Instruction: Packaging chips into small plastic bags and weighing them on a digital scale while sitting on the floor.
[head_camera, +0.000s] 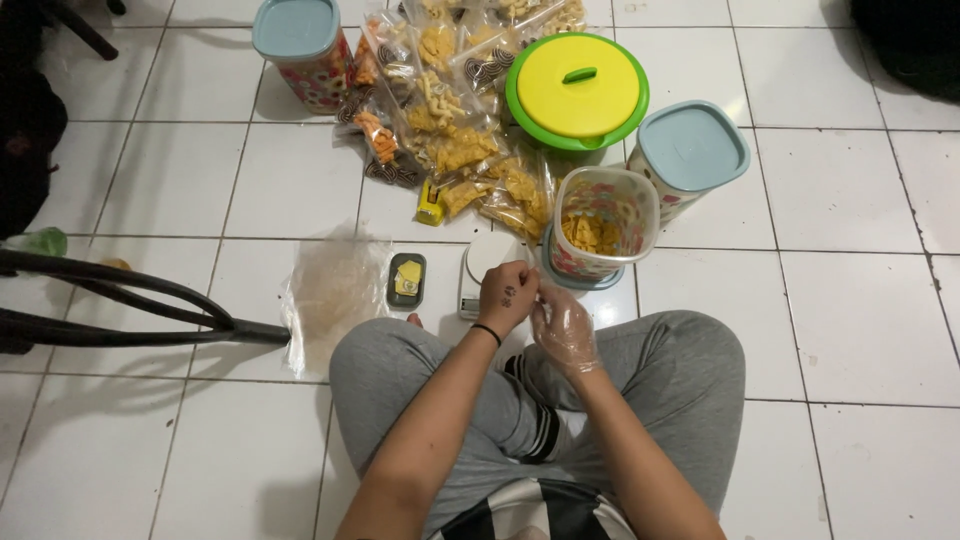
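Note:
I sit cross-legged on a white tiled floor. My left hand (508, 296) is bare, with a black band on the wrist, and its fingers pinch at the thin clear plastic glove on my right hand (563, 328). Both hands meet just above my knees. Right in front of them stands an open floral container (603, 225) part-filled with yellow chips, resting on its blue lid. A small white kitchen scale (482, 270) lies beside my left hand.
Several clear bags of snacks (450, 120) are piled ahead. Around them stand a green bowl with a yellow lid (577, 90) and two blue-lidded floral jars (690, 152) (300, 45). A stack of clear plastic bags (330, 295), a small black tin (406, 280) and black chair legs (120, 300) lie left.

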